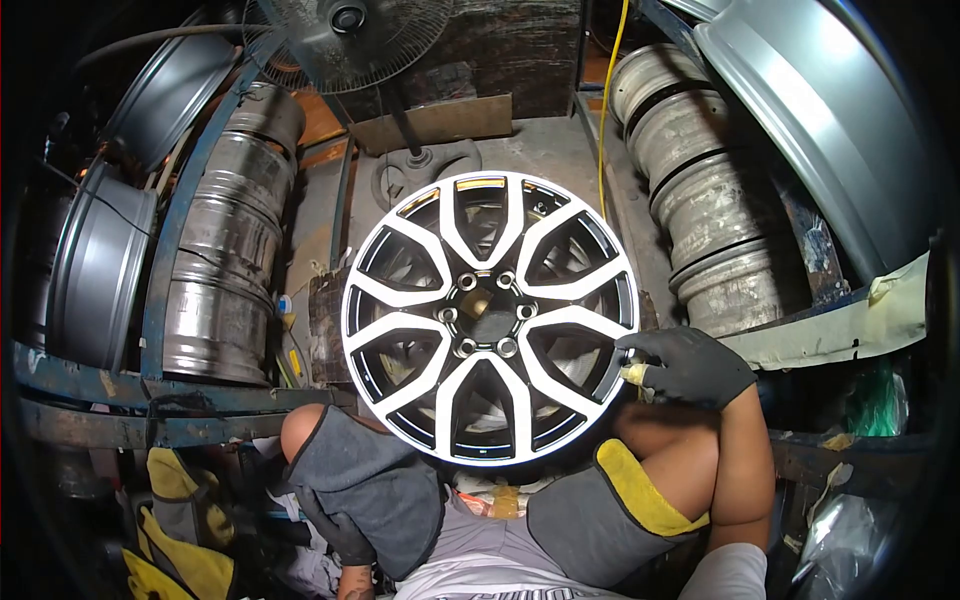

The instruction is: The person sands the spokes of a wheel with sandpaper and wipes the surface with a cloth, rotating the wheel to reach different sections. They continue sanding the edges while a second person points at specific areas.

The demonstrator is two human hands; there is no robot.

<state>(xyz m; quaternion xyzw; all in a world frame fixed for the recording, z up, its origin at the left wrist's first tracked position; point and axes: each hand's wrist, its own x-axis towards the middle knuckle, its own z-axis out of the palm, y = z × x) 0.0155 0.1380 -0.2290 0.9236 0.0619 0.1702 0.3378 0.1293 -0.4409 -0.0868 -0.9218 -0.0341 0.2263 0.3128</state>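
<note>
A black and white alloy wheel [485, 410] lies face up in front of my knees, with bolt holes around its centre. My right hand [690, 368], in a dark glove, is at the wheel's lower right rim, its fingers bent around a small object I cannot make out. My left hand [345, 540], also gloved, is low at the left beside my thigh, next to a grey cloth [375, 480] over my left leg; its fingers are mostly hidden. A grey and yellow pad [610, 505] covers my right thigh.
Stacked metal rims [225, 240] stand on the left and more rims [715, 200] on the right, within blue frames. A fan [345, 30] stands ahead, near a yellow cable [604, 130]. Yellow-grey gloves [185, 520] lie at lower left, plastic wrapping [840, 535] at lower right.
</note>
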